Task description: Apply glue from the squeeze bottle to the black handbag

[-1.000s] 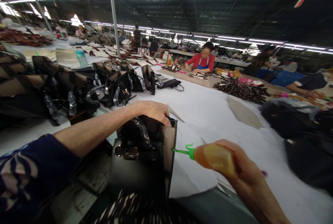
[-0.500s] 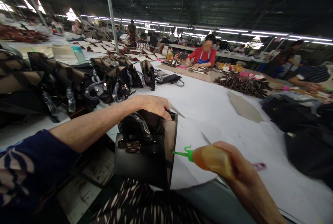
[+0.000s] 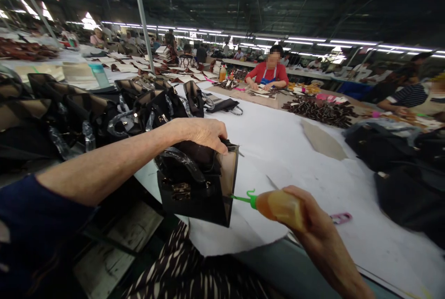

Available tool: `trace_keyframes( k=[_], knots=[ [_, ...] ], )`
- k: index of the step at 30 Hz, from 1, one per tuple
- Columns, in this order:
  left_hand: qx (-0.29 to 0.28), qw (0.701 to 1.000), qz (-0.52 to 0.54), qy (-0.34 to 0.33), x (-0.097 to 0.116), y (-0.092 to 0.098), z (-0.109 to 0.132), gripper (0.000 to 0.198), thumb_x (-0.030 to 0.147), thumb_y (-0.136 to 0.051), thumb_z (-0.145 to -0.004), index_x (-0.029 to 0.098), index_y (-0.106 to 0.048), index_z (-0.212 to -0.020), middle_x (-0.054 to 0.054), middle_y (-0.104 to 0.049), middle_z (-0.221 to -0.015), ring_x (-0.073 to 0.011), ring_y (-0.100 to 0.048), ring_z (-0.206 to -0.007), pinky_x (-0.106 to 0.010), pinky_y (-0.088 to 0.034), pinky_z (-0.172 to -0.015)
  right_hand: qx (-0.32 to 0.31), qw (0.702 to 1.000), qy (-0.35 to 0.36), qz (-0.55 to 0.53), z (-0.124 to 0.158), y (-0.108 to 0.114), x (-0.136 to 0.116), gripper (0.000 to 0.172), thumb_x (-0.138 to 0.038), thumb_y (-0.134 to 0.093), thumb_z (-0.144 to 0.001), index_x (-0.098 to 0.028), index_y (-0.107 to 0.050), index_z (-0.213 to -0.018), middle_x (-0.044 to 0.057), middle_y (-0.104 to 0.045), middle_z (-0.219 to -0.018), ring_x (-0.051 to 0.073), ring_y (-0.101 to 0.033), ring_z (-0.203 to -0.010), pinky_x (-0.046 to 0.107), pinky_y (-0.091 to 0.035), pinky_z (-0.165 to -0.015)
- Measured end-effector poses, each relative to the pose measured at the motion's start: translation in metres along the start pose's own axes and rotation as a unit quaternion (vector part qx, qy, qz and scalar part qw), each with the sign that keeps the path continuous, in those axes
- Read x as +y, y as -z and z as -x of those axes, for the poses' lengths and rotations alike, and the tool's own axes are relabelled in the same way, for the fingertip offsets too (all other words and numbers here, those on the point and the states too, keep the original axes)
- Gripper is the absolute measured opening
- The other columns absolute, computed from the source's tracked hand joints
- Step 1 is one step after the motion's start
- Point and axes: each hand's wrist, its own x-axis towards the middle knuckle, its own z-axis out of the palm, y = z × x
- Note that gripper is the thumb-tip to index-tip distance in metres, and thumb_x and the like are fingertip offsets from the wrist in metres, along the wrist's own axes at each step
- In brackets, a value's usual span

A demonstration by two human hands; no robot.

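Bordering open white sheet (image 3: 264, 146): black bag (image 3: 196, 210), green nozzle (image 3: 244, 199) apparently touching its edge.

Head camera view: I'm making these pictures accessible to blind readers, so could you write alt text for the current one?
A person's left hand holds a black handbag while the right hand points an amber bottle's green nozzle at its beige side panel. More black bags crowd the left; a person in red sits beyond the white work surface.

That white-covered worktop (image 3: 264, 136) bears black bags (image 3: 99, 116) beyond the left hand (image 3: 205, 133), a pink handle (image 3: 346, 217) and dark heap (image 3: 413, 197) past the right hand (image 3: 314, 218).
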Motion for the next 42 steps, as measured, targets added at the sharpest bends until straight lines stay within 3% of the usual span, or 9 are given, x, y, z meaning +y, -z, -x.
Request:
trace_keyframes(
  k=[5,8,15,18,22,27,32,37,42],
  knots=[
    [0.055,0.993,-0.099,-0.010,0.014,0.028,-0.006,0.036,0.045,-0.051,-0.073,0.013,-0.066,-0.079,-0.005,-0.062,-0.067,-0.0154,-0.049,-0.056,-0.026,-0.032,-0.051,0.057,0.998,-0.014,-0.038,-0.018,0.001,-0.004,0.037,-0.041,-0.059,-0.076,-0.024,-0.048,-0.107,0.002,-0.063,-0.091,0.019,-0.060,-0.077,0.027,-0.050,-0.069],
    [0.079,0.985,-0.150,-0.001,0.019,0.034,-0.014,0.034,0.044,-0.052,-0.073,0.014,-0.066,-0.080,-0.008,-0.063,-0.072,-0.0181,-0.053,-0.062,-0.026,-0.034,-0.054,0.075,0.995,-0.017,-0.063,-0.026,-0.002,0.000,0.038,-0.042,-0.058,-0.077,-0.022,-0.047,-0.107,0.003,-0.062,-0.090,0.019,-0.059,-0.077,0.028,-0.050,-0.067],
    [0.112,0.967,-0.226,0.036,0.022,0.008,-0.034,0.033,0.041,-0.051,-0.079,0.014,-0.063,-0.092,-0.012,-0.064,-0.085,-0.0247,-0.060,-0.080,-0.028,-0.040,-0.064,0.090,0.992,-0.043,-0.079,-0.039,-0.016,0.026,0.041,-0.040,-0.057,-0.078,-0.020,-0.044,-0.112,0.003,-0.059,-0.088,0.019,-0.055,-0.072,0.032,-0.048,-0.066],
    [0.134,0.958,-0.250,0.039,0.025,-0.006,-0.043,0.033,0.042,-0.052,-0.079,0.013,-0.063,-0.092,-0.014,-0.064,-0.085,-0.0267,-0.060,-0.083,-0.031,-0.042,-0.068,0.093,0.989,-0.060,-0.097,-0.044,-0.022,0.036,0.041,-0.040,-0.058,-0.077,-0.021,-0.043,-0.111,0.004,-0.059,-0.093,0.020,-0.056,-0.077,0.033,-0.048,-0.070],
    [0.150,0.955,-0.250,0.047,0.026,-0.016,-0.056,0.034,0.044,-0.057,-0.076,0.013,-0.063,-0.089,-0.014,-0.065,-0.086,-0.0284,-0.058,-0.089,-0.033,-0.041,-0.074,0.094,0.987,-0.072,-0.105,-0.051,-0.028,0.044,0.039,-0.037,-0.059,-0.076,-0.022,-0.044,-0.110,0.001,-0.058,-0.085,0.018,-0.054,-0.071,0.031,-0.048,-0.068],
    [0.080,0.972,-0.207,0.081,0.016,-0.014,-0.068,0.029,0.038,-0.056,-0.074,0.016,-0.063,-0.092,-0.012,-0.065,-0.089,-0.0245,-0.059,-0.086,-0.028,-0.043,-0.068,0.105,0.988,-0.071,-0.093,-0.058,-0.038,0.055,0.039,-0.034,-0.058,-0.076,-0.022,-0.045,-0.111,0.001,-0.058,-0.083,0.018,-0.054,-0.068,0.033,-0.049,-0.066],
    [0.003,0.986,-0.160,0.038,0.007,-0.010,-0.077,0.025,0.023,-0.050,-0.069,0.017,-0.066,-0.088,-0.010,-0.066,-0.089,-0.0204,-0.060,-0.079,-0.025,-0.042,-0.063,0.086,0.988,-0.076,-0.103,-0.066,-0.049,0.066,0.039,-0.031,-0.057,-0.076,-0.022,-0.044,-0.112,0.003,-0.059,-0.089,0.019,-0.055,-0.074,0.034,-0.047,-0.073],
    [-0.076,0.984,-0.159,0.037,0.015,0.000,-0.088,0.025,0.017,-0.048,-0.067,0.014,-0.068,-0.082,-0.008,-0.067,-0.078,-0.0167,-0.058,-0.070,-0.022,-0.040,-0.057,0.074,0.990,-0.072,-0.101,-0.071,-0.053,0.078,0.039,-0.028,-0.056,-0.076,-0.022,-0.045,-0.112,0.003,-0.060,-0.089,0.018,-0.056,-0.072,0.033,-0.048,-0.070],
    [-0.070,0.988,-0.140,0.017,0.014,-0.002,-0.098,0.024,0.017,-0.048,-0.068,0.014,-0.069,-0.079,-0.008,-0.067,-0.075,-0.0164,-0.057,-0.066,-0.022,-0.040,-0.057,0.062,0.991,-0.073,-0.097,-0.071,-0.057,0.091,0.040,-0.027,-0.055,-0.075,-0.022,-0.046,-0.114,0.004,-0.062,-0.095,0.020,-0.058,-0.079,0.036,-0.047,-0.075]
  ],
)
